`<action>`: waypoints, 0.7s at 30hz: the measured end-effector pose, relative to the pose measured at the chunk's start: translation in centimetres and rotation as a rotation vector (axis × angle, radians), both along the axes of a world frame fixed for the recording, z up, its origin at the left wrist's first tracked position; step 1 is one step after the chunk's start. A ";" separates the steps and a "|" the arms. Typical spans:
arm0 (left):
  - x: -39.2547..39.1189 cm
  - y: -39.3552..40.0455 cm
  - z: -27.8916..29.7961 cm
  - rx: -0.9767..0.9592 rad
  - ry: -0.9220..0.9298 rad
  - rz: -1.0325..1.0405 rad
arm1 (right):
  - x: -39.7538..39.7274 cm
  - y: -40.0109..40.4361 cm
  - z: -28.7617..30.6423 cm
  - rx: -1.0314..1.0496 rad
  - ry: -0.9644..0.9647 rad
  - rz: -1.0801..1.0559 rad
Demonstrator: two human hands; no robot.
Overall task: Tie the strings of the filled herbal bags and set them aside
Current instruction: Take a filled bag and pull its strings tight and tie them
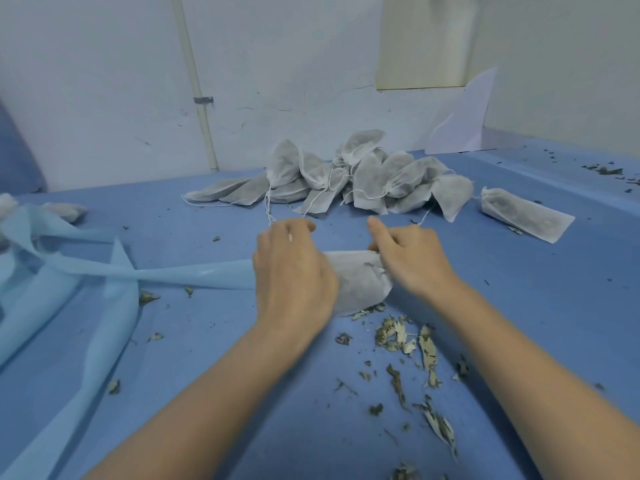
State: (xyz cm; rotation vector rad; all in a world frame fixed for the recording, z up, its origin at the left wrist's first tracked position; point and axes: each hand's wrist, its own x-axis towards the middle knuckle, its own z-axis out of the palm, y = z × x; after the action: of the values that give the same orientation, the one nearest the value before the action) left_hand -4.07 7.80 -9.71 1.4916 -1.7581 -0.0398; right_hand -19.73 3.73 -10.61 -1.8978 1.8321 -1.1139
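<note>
Head view looks down on a blue table cover (519,306) that fills most of the scene, with a pale wall (104,81) rising beyond the fingers. To the left of the fingers, loose light-blue fabric strips (114,271) lie twisted, one of them running right up to the left hand. Past the fingertips, near the wall, a pile of tied herbal bags (363,174) rests with white strings trailing toward the hands, and one single bag (526,218) lies apart to the right of the pile. Between the two hands lies the filled herbal bag (360,282), flat on the cover. The left hand (294,271) curls over the bag's left end, fingers bent and gripping it. The right hand (408,258) pinches the bag's gathered neck on the right, thumb stretched forward. Whether a string runs between the fingers cannot be told. Nearer the person than the fingers, dried herb scraps (408,344) are scattered on the cover.
</note>
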 end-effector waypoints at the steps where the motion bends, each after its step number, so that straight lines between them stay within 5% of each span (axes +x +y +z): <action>1: -0.3 0.2 0.2 -0.057 -0.091 -0.045 | 0.4 0.1 0.0 -0.012 -0.002 0.009; 6: -2.2 0.1 0.6 0.080 -0.155 -0.351 | 1.5 0.1 0.0 -0.055 -0.129 0.039; 15: -1.2 -0.8 0.6 0.097 -0.216 -0.181 | 1.1 0.8 0.4 -0.120 -0.242 0.109; 21: -0.3 -0.7 0.7 0.108 -0.236 -0.268 | 1.3 1.0 0.7 -0.025 -0.452 0.094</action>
State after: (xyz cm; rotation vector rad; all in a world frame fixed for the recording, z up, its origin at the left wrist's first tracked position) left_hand -4.38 7.13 -9.05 1.3695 -2.1695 -0.1005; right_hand -18.41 4.74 -9.95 -1.5600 1.4710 -1.3982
